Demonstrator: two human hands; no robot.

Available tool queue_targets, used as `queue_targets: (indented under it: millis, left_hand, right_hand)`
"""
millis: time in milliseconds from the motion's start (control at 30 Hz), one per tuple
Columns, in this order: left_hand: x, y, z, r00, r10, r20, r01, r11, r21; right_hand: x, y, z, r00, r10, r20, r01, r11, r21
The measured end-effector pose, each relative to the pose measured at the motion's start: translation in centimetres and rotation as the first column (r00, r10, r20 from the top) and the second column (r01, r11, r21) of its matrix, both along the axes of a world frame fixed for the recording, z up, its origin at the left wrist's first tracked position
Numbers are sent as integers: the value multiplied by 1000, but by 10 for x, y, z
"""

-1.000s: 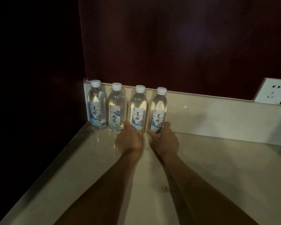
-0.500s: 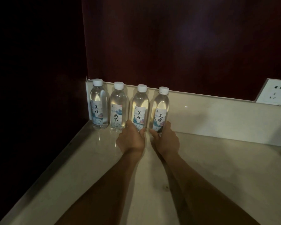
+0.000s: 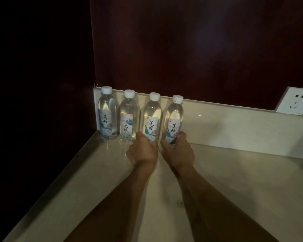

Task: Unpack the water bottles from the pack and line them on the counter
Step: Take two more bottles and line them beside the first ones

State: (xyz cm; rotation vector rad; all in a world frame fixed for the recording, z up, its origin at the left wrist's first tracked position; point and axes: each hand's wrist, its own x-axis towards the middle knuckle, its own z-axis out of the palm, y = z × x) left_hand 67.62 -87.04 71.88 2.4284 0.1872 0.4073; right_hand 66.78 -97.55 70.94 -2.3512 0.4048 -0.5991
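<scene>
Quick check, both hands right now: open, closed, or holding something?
Left hand: grips the base of the third bottle.
Right hand: grips the base of the fourth bottle.

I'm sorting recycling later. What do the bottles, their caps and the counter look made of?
Water bottles: clear, glossy plastic, likely; the water shows through and highlights glint. Caps: white opaque plastic, seemingly ribbed. Counter: pale polished stone or a look-alike; it faintly mirrors the bottles.

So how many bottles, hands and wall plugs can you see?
Water bottles: 4
Hands: 2, left hand and right hand
Wall sockets: 1
Total: 7
</scene>
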Motion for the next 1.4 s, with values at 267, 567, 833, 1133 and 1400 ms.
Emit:
queue_targets:
  millis: [267, 567, 833, 1133, 1400]
  left_hand:
    - [3, 3, -1, 999, -17, -33, 17, 1000, -10]
    - [-19, 6, 6, 993, -116, -27, 111, 980, -164]
    - [-52, 37, 15, 978, -210, -7, 198, 931, -308]
    - [-132, 91, 27, 990, -141, 27, 143, 943, -300]
    - [-237, 132, 23, 968, -140, 206, 236, 781, -578]
  right_hand:
    - [-15, 7, 7, 1000, -20, 10, 19, 995, 102]
    - [-67, 24, 15, 999, 10, 51, -9, 1000, -27]
    - [-99, 45, 28, 1000, 11, 22, -11, 1000, 18]
    - [-150, 83, 32, 990, 111, 87, -127, 972, 198]
    - [-241, 127, 29, 953, 243, 178, -281, 931, 234]
